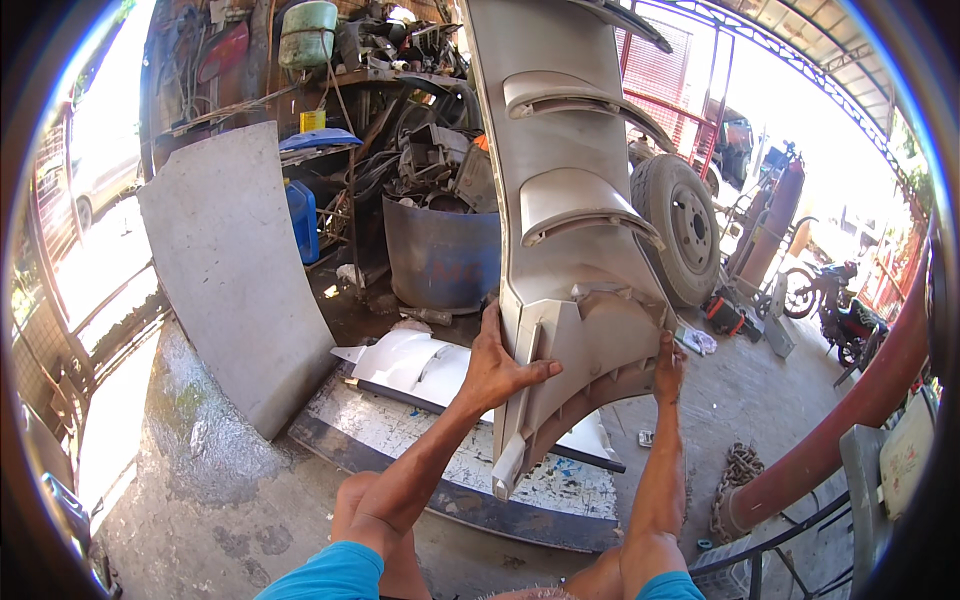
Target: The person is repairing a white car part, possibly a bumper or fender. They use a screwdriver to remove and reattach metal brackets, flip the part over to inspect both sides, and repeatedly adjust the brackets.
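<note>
A tall, pale grey moulded panel [555, 150] with several curved, slotted ridges stands upright in front of me, its lower end angled toward me. My left hand [500, 365] grips its left edge near the bottom, thumb across the front face, some fingers hidden behind it. My right hand [668, 368] holds the right edge of its lower section. Beneath and behind it a white moulded piece with a dark edge [400, 360] lies on a scuffed white board with a dark border [340, 420] on the floor.
A bare sheet panel [225, 260] leans at the left, beside a blue jug [302, 220] and a drum [435, 260] of scrap. At right are a spare tyre [675, 230], gas cylinders [765, 240], a motorbike [840, 310], a chain [740, 470] and a red post [820, 440].
</note>
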A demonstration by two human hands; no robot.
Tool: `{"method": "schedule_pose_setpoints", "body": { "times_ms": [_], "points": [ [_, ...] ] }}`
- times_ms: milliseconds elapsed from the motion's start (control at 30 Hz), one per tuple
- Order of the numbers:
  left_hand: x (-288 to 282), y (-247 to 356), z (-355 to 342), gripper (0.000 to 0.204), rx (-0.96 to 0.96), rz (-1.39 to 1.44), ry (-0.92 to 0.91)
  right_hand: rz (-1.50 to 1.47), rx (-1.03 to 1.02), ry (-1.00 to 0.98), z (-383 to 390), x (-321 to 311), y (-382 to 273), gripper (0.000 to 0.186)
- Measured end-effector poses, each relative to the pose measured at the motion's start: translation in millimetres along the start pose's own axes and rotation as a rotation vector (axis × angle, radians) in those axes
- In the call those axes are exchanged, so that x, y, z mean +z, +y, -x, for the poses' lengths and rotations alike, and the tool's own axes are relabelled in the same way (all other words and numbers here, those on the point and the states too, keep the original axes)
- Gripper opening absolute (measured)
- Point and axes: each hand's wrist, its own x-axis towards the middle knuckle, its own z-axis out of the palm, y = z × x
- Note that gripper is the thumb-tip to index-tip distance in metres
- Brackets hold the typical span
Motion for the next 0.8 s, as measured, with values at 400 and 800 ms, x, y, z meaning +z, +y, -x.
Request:
{"method": "schedule_pose_setpoints", "body": {
  "times_ms": [400,800],
  "points": [
    [0.6,-5.5,-1.5,0.124,0.034,-0.028,0.005,0.037,-0.007,0.033,5.3,1.1,-5.4,0.064],
    [1.8,-15.6,-3.0,0.123,0.053,-0.036,0.020,0.029,-0.015,-0.011,3.6,1.1,-0.9,0.072]
  ]
}}
